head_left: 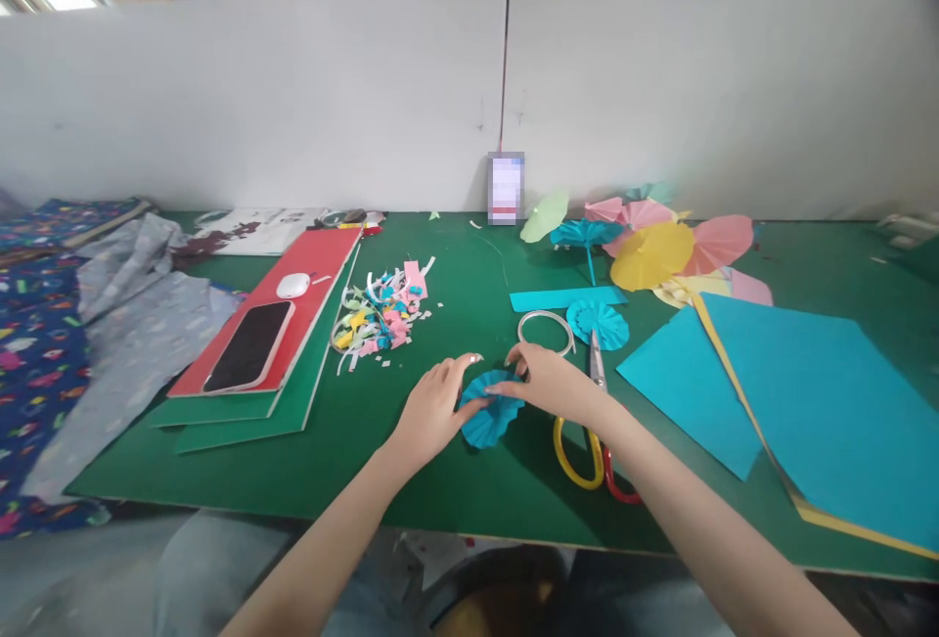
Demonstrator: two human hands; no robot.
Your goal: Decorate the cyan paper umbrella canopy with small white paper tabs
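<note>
Loosely parted, both grips (432,407) (556,386) touch a blue rosette (493,422).

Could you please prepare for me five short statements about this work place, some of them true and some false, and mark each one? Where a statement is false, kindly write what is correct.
1. The left hand and the right hand are both at a pleated blue paper disc. True.
2. The scissors are held in the right hand. False: they lie on the green table, partly hidden by the right forearm.
3. A phone with a dark screen lies on the red board. True.
4. The heap of paper scraps lies to the right of both hands. False: it lies farther back, toward the left.
5. A yellow pleated paper piece rests among pink ones. True.
</note>
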